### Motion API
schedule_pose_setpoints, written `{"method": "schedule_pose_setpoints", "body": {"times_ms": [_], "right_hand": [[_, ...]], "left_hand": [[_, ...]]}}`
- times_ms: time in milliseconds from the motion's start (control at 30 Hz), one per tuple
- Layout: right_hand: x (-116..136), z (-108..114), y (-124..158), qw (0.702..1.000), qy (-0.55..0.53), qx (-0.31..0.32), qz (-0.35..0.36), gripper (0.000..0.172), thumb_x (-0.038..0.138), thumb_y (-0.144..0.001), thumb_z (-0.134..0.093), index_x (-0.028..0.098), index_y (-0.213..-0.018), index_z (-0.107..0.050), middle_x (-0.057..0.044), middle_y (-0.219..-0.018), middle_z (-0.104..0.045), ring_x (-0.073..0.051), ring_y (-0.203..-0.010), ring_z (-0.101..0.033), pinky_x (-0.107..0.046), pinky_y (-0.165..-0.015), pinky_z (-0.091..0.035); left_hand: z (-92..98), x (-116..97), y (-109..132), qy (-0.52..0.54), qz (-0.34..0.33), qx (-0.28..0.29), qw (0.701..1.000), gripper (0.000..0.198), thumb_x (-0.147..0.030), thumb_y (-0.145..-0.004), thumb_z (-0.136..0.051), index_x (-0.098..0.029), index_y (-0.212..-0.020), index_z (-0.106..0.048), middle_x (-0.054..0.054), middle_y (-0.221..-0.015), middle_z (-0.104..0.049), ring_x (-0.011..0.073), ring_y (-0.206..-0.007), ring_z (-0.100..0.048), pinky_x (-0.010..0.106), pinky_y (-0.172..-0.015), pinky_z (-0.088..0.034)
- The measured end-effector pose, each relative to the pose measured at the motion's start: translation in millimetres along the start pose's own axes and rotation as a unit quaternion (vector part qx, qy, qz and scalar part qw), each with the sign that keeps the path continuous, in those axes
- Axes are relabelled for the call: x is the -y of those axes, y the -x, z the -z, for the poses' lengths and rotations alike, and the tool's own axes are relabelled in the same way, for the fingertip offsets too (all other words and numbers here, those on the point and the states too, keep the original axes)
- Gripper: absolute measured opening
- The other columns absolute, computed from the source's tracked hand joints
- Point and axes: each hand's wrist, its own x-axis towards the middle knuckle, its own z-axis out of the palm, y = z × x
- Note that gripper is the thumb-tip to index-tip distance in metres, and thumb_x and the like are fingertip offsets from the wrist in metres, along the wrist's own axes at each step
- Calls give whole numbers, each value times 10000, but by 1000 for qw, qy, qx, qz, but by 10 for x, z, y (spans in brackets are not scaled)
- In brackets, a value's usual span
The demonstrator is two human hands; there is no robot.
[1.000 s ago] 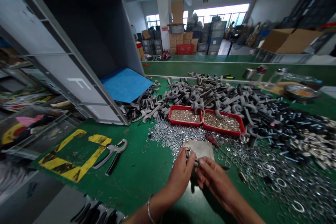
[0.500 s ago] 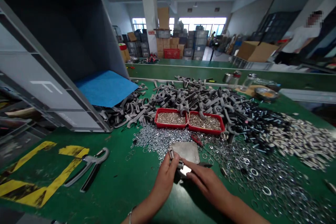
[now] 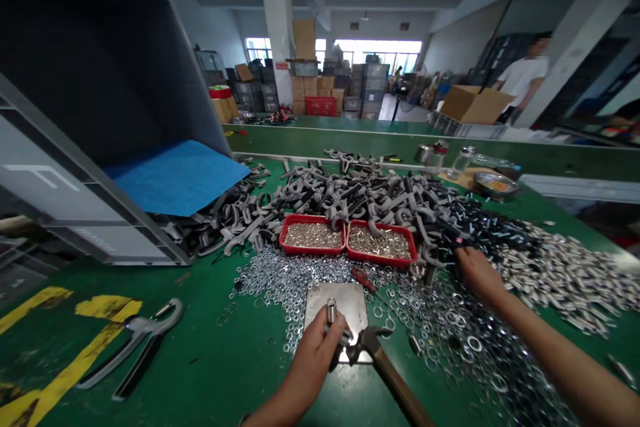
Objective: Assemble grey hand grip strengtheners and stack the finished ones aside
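Left hand (image 3: 315, 351) pinches a ribbed metal piece (image 3: 331, 310); right hand (image 3: 479, 273) is at black parts (image 3: 493, 232), its closure unclear.

The worktop (image 3: 225, 367) is green, marked with yellow tape (image 3: 107, 307) smudged black. Both trays (image 3: 313, 251) are red, the sheet (image 3: 180, 177) blue, the crate (image 3: 75, 203) grey with white lettering (image 3: 37, 167), the hammer handle (image 3: 400, 383) brown, the plate (image 3: 323, 295) and ribbed piece (image 3: 331, 311) silvery.
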Motion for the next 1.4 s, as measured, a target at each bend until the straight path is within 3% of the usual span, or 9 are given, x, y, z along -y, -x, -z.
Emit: {"method": "schedule_pose_setpoints", "body": {"times_ms": [100, 233, 300, 367, 500, 600, 800, 1200, 1400], "right_hand": [[-113, 80, 15, 1000, -5, 9, -8, 154, 264, -944, -588, 160, -833, -615, -14, -787, -610, -152, -689, -585, -328, -674, -487], [55, 272, 322, 998, -51, -22, -21, 266, 247, -977, -438, 193, -761, -583, -154, -719, -598, -263, -680, -586, -426, -637, -421], [448, 356, 614, 994, -101, -30, -14, 203, 334, -973, -462, 198, -914, -601, -189, -866, -651, -290, -766, -623, -433, -681, -458], [1026, 431, 947, 983, -181, -2, 18, 217, 412, -975, -478, 264, -1090, -587, -114, -983, -690, -243, -797, -665, -367, -699, -513], [2142, 561, 1411, 912, -397, 64, 83, 139, 377, -952, -544, 292, -1020, -631, -68, -1015, -682, -254, -933, -653, -398, -818, -521], [2517, 618, 1483, 886, -438, 76, 130, 104, 312, -937, -576, 300, -1011, -649, -57, -984, -673, -241, -909, -645, -390, -810, -523], [2691, 599, 1521, 860, -470, 93, 176, 129, 285, -933, -591, 315, -1039, -656, -54, -1000, -677, -244, -942, -639, -390, -852, -513], [2744, 567, 1741, 848, -525, 11, 70, 81, 299, -909, -635, 291, -982, -600, -44, -956, -656, -224, -872, -647, -346, -768, -531], [2664, 522, 1714, 838, -499, -6, 219, 306, 170, -892, -628, 324, -1155, -598, -63, -1080, -678, -231, -995, -652, -389, -872, -534]], "left_hand": [[55, 52, 6, 20, 22, -13, 999, 452, -629, -893, -498, -191, -833, -591, 29, -782, -589, 187, -752, -555, 279, -704, -436], [131, 108, -21, 34, 33, -33, 998, 452, -619, -903, -494, -180, -841, -586, 30, -786, -594, 181, -757, -559, 278, -718, -437], [124, 103, -39, 43, 38, -36, 998, 452, -614, -910, -487, -175, -861, -586, 33, -794, -604, 178, -754, -563, 277, -719, -439], [91, 78, -55, 56, 45, -31, 997, 456, -615, -912, -479, -173, -880, -582, 36, -811, -614, 176, -747, -569, 277, -712, -444], [62, 23, -45, 59, 31, -28, 997, 424, -588, -927, -468, -178, -898, -574, 38, -834, -610, 177, -766, -564, 276, -724, -441], [136, 18, 19, 44, 14, -44, 998, 401, -566, -939, -459, -184, -880, -567, 35, -814, -588, 178, -766, -545, 278, -730, -430], [256, 56, 155, 18, -19, -24, 999, 391, -564, -934, -473, -187, -896, -566, 22, -822, -572, 175, -795, -532, 274, -756, -432], [235, -175, 254, 85, -16, 3, 996, 353, -526, -940, -477, -188, -935, -580, 26, -829, -584, 170, -776, -544, 275, -743, -443], [273, -249, 307, 35, -40, -2, 999, 303, -491, -945, -487, -197, -903, -548, 16, -815, -583, 165, -756, -542, 271, -709, -435]]}}
